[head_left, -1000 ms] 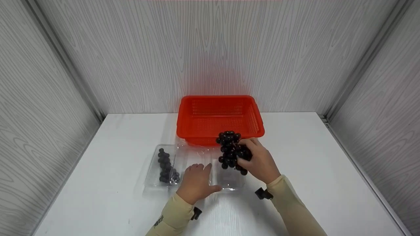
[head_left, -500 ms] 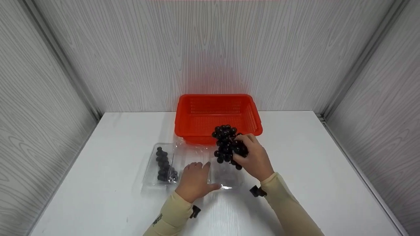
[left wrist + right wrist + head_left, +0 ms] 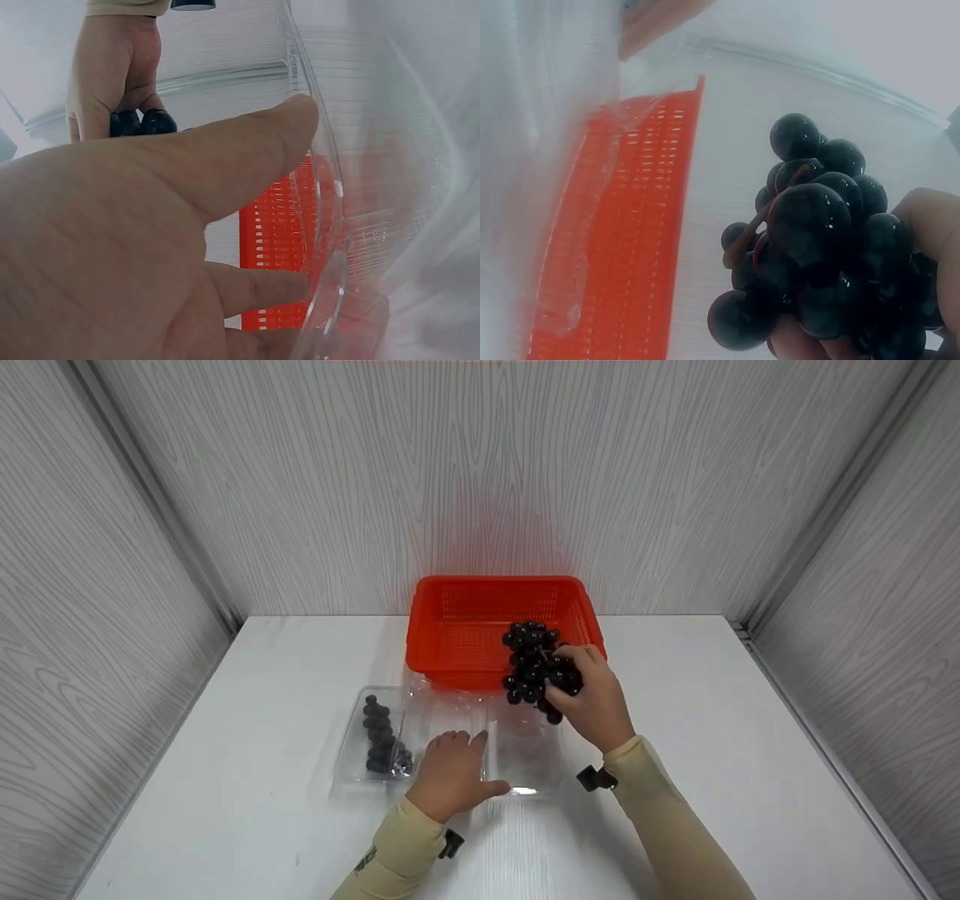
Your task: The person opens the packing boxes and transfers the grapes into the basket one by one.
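Observation:
In the head view my right hand (image 3: 598,701) grips a bunch of dark grapes (image 3: 531,660) in the air over the front right of the red basket (image 3: 465,645). The right wrist view shows the grapes (image 3: 810,225) close up, a brown stem among them. My left hand (image 3: 452,776) rests with fingers straight and thumb spread on a clear plastic container (image 3: 525,757). In the left wrist view, the thumb and fingers of the left hand (image 3: 150,217) lie along the clear rim (image 3: 322,150). A smaller grape bunch (image 3: 379,735) lies in the container's left part.
The red basket stands on the white table (image 3: 225,780) against the grey wood-grain back wall (image 3: 337,495), just behind the clear plastic. Panels rise at the left (image 3: 90,660) and right (image 3: 885,660).
My right hand has lifted the large bunch away from the clear container, up and back over the basket's front edge. The left hand has stayed in place on the plastic.

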`<state>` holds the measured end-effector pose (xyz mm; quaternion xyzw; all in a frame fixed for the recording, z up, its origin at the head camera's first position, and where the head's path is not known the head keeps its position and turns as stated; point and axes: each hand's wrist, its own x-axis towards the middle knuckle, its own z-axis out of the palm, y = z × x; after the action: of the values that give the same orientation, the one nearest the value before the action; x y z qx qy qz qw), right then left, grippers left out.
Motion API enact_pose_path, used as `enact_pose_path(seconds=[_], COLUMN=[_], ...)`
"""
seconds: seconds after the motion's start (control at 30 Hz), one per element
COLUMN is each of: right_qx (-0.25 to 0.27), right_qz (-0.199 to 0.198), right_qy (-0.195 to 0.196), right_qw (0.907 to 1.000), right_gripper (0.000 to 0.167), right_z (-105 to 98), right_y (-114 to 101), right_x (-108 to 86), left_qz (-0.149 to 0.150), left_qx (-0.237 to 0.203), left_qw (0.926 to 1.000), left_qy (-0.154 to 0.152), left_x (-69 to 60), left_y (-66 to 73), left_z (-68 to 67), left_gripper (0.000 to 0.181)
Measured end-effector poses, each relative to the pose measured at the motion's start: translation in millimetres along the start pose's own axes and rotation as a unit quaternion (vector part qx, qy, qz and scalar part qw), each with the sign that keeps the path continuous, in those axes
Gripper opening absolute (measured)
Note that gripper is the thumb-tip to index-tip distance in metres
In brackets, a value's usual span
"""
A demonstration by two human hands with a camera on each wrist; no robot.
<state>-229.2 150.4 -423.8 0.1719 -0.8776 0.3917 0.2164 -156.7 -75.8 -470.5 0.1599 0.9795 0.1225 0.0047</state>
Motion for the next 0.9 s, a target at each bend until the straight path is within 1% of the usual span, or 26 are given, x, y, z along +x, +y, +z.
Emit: enact_pose_path(seconds=[0.13, 0.27, 0.37, 0.53, 0.6, 0.77, 0.9], right_qx=[0.011, 0.010, 0.006, 0.016, 0.020, 0.012, 0.003], right_qz=[-0.005, -0.007, -0.002, 0.004, 0.007, 0.020, 0.037], right_qy=[0.014, 0.024, 0.021, 0.022, 0.025, 0.024, 0.018], right_qw=[0.9998, 0.9996, 0.9998, 0.9996, 0.9995, 0.9994, 0.9991], right_gripper=[0.041, 0.041, 0.041, 0.040, 0.040, 0.041, 0.042], right_z=[-2.4, -3.2, -2.8, -3.6, -5.3, -9.9, -10.6], right_y=[-0.2, 1.0, 1.6, 4.3, 6.5, 11.7, 15.0], right_x=[8.1, 17.1, 23.6, 32.2, 34.7, 41.0, 47.0], left_qz=[-0.003, -0.005, -0.009, -0.017, -0.016, -0.009, -0.007], left_qx=[0.001, -0.003, -0.007, -0.012, -0.010, -0.011, -0.008], left_qw=[1.0000, 1.0000, 0.9999, 0.9996, 0.9996, 0.9999, 0.9999], left_qy=[-0.006, -0.005, -0.009, -0.019, -0.018, -0.009, -0.012], left_x=[-0.7, -1.2, -1.6, -3.3, -4.0, -5.0, -6.4], left_y=[0.3, 1.1, 1.6, 2.5, 3.4, 6.1, 7.2], left_z=[-1.4, -2.7, -2.4, -0.3, 0.0, -2.4, -2.1], left_gripper=[0.085, 0.085, 0.086, 0.086, 0.086, 0.085, 0.086])
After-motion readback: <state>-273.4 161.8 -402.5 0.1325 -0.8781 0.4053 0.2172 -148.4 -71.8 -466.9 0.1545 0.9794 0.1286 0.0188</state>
